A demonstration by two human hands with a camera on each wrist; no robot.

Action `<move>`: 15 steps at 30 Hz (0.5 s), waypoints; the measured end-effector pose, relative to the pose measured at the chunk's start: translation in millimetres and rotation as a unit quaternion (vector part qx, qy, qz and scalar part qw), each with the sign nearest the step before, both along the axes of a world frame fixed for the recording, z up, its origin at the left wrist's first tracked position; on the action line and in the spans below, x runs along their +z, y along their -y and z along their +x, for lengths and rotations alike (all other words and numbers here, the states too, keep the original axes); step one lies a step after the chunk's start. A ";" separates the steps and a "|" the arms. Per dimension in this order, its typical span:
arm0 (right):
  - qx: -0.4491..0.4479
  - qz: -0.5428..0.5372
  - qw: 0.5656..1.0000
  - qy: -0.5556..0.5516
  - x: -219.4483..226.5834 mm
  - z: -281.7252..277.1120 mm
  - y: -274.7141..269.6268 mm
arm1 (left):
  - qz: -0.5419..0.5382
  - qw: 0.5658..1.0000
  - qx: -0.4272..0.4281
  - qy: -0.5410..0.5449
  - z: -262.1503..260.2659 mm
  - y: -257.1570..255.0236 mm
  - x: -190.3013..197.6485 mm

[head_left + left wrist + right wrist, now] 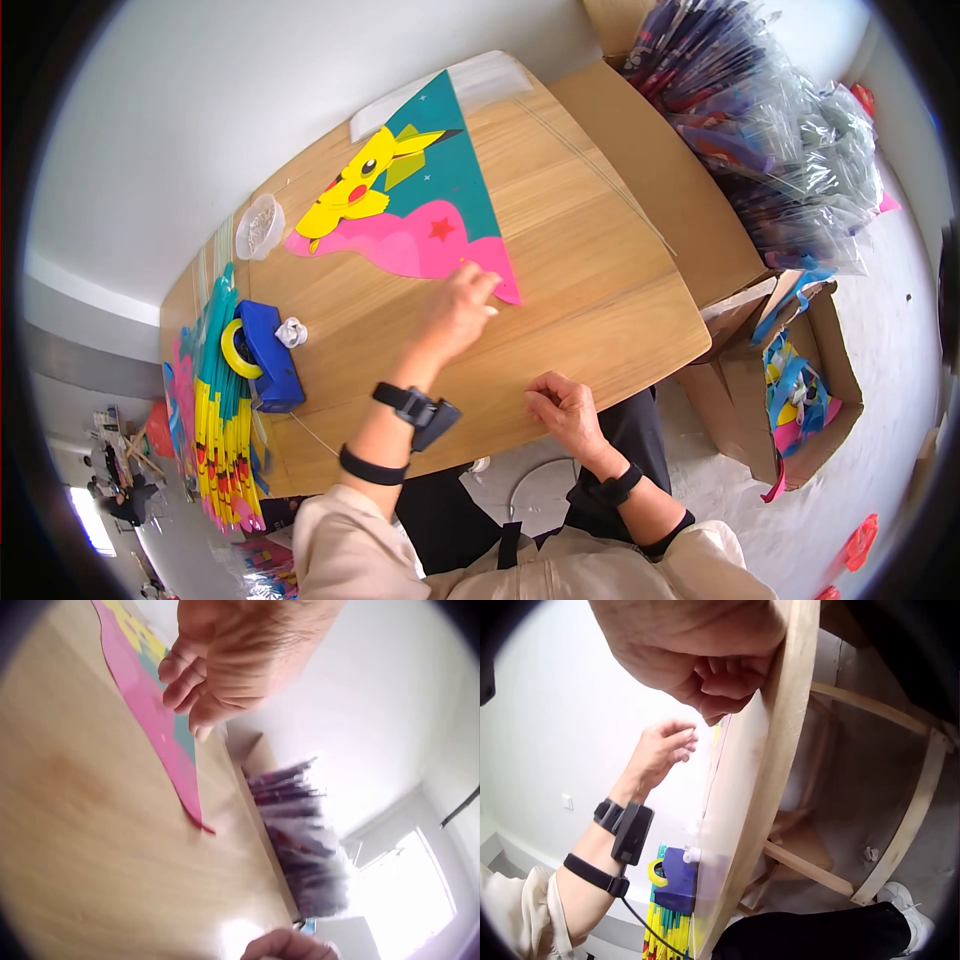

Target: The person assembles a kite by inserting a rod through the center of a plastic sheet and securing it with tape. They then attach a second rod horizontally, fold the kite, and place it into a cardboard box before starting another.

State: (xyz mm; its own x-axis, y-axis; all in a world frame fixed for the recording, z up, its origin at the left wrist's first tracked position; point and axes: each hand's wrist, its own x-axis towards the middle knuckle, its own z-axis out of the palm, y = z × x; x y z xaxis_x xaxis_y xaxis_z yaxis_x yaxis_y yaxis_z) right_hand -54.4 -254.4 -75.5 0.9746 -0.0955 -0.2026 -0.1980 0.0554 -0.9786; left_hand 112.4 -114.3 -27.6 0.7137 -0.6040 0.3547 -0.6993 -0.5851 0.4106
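A triangular kite point(440, 215) with a teal top, pink lower part and yellow cartoon figure lies flat on the wooden table point(590, 290). Over its pink lower edge hovers my left hand point(460, 310), fingers loosely bent and nothing visible in them. The left wrist view shows that hand point(232, 667) raised above the kite point(150, 705). My right hand point(565, 408) rests at the table's near edge, its fingers loosely curled. In the right wrist view the right hand point(705, 660) is beside the table edge point(776, 765), with no object showing in its fingers.
At the left are a blue tape dispenser point(270, 355) with yellow tape, a small white roll point(291, 332), a clear bowl point(260, 228) of small pieces and folded kites point(222, 420). Bagged goods point(770, 150) lie on the right beside an open cardboard box point(840, 400).
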 end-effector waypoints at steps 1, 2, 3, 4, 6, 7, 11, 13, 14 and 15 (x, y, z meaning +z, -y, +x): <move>0.015 -0.007 1.000 0.002 -0.4 -0.2 1.4 | -0.020 1.000 -0.016 0.006 -1.4 12.8 -12.7; 0.029 -0.015 0.999 0.004 -0.7 -0.4 2.3 | -0.019 1.000 -0.020 0.005 1.2 15.4 -24.6; 0.025 -0.014 1.000 0.002 0.4 -0.3 3.0 | -0.006 1.000 0.001 0.012 3.0 19.2 -32.8; 0.025 -0.004 1.000 0.003 2.9 0.0 3.6 | 0.008 1.000 0.022 0.019 4.6 21.8 -40.8; 0.023 0.008 1.000 0.003 7.4 2.3 5.6 | -0.063 0.990 0.094 -0.080 11.8 19.5 -48.7; 0.029 0.021 0.999 -0.012 9.9 5.1 6.8 | -0.132 0.961 0.167 -0.175 16.6 15.9 -49.6; 0.038 -0.035 0.999 -0.009 22.1 28.5 11.9 | -0.331 0.843 0.117 -0.407 29.8 -3.1 -41.1; 0.006 -0.088 0.993 0.073 26.3 46.4 11.3 | -0.380 0.823 0.107 -0.409 28.7 -6.3 -41.2; -0.024 -0.143 0.977 0.154 27.7 55.5 11.2 | -0.385 0.821 0.125 -0.403 28.8 -10.7 -38.0; -0.026 -0.142 0.977 0.155 28.0 64.8 11.7 | -0.391 0.818 0.143 -0.397 29.1 -15.3 -34.2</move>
